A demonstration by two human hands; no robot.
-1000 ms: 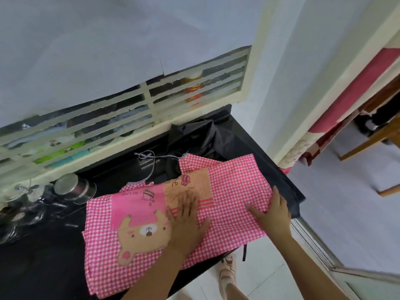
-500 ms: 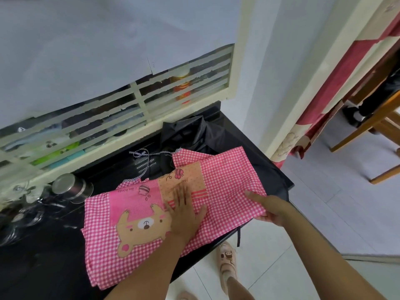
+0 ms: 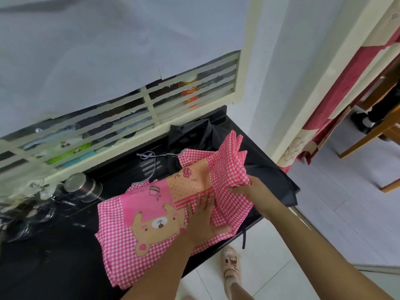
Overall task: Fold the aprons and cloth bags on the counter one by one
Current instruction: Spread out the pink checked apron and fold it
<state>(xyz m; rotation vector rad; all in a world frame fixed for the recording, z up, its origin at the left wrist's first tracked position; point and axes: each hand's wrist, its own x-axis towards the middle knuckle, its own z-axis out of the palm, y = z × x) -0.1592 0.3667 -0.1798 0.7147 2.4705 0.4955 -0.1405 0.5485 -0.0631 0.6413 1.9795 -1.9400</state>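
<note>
A pink gingham apron [image 3: 121,241] with a bear patch lies on the black counter [image 3: 54,256]. My left hand [image 3: 202,217] presses flat on its middle, fingers straight. My right hand [image 3: 252,187] grips the apron's right end, which stands lifted and bunched above the counter. Behind it a black cloth [image 3: 194,137] lies crumpled in the back corner, and more black fabric [image 3: 279,182] drapes over the counter's right edge. A striped blue-and-white tie [image 3: 149,155] trails from the apron's top.
A steel cup [image 3: 83,187] lies on its side at the back left, beside glassware [image 3: 26,213]. A slatted window frame [image 3: 151,109] runs behind the counter. The counter's front edge drops to a tiled floor where my sandalled foot [image 3: 231,267] stands. Wooden chair legs [image 3: 372,135] are far right.
My right hand has closed on the apron's right end and lifted it up and leftward off the counter. The left hand stays pressed on the middle.
</note>
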